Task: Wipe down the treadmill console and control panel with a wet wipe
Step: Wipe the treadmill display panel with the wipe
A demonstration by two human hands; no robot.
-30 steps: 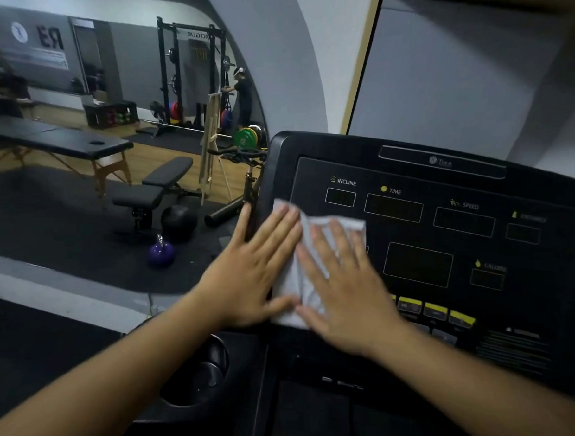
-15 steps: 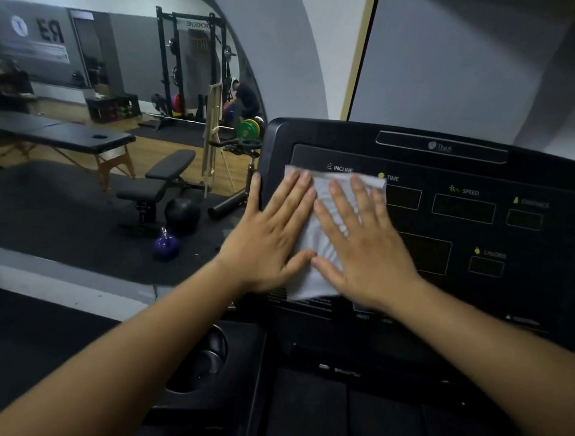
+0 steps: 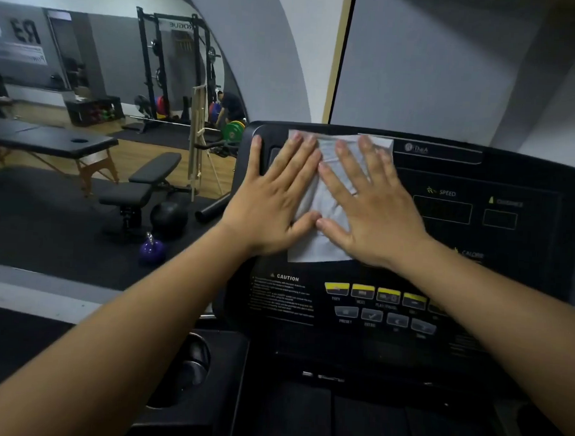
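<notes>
The black treadmill console (image 3: 479, 180) fills the right half of the view, with display windows and a row of yellow and grey buttons (image 3: 375, 297) lower down. A white wet wipe (image 3: 326, 199) lies spread flat on the console's upper left part, reaching its top edge. My left hand (image 3: 274, 197) presses flat on the wipe's left side, fingers straight and its little finger on the console's bare rim. My right hand (image 3: 372, 208) presses flat on the wipe's right side with spread fingers. The wipe's middle and lower edge show between and below the hands.
A cup holder (image 3: 190, 368) sits in the tray at the lower left of the console. A wall mirror on the left shows a gym: a massage table (image 3: 52, 138), a weight bench (image 3: 139, 191), a purple kettlebell (image 3: 151, 249), a rack and a person.
Both hands slid the wipe up the console, from the lower left display area to the top edge. The button row below is now uncovered.
</notes>
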